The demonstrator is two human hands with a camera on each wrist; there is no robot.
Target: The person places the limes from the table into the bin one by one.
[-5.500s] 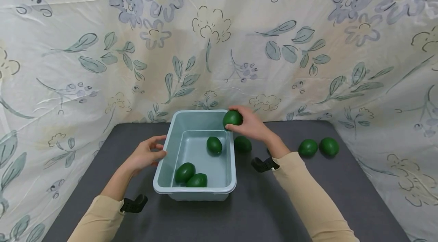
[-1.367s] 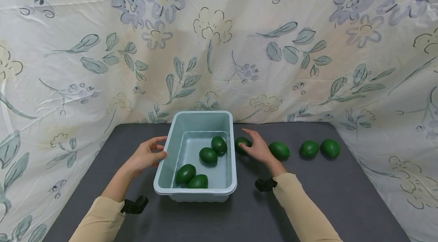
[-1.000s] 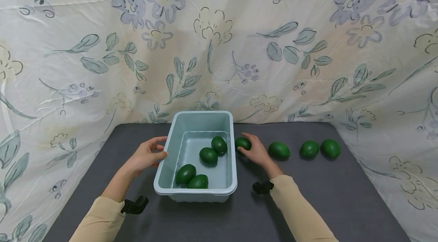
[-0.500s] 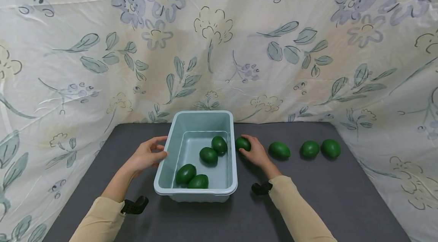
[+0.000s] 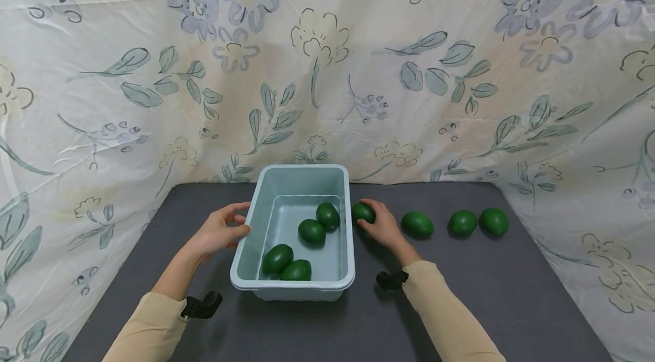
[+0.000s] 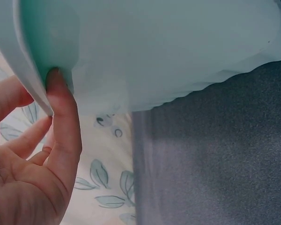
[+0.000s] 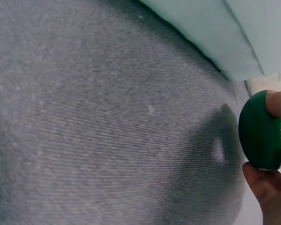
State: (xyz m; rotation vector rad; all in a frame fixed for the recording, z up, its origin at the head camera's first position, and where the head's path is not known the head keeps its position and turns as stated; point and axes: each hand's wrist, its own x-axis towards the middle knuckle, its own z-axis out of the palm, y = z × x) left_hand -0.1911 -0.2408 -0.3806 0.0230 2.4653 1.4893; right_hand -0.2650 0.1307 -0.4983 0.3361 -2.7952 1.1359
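R hand (image 5: 382, 229) gripping grn fruit (image 5: 361, 212), pt. hidden, cropped in wrist cam

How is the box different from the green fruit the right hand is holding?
Colour: the box is pale blue-green, but the green fruit is dark green.
Size: the box is much bigger than the green fruit.
Shape: the box is rectangular with an open top, while the green fruit is rounded.
Same: each is gripped, the box by the left hand, the green fruit by the right hand.

grey table (image 5: 512, 288) carrying bin (image 5: 298, 294), green fruits (image 5: 417, 225)
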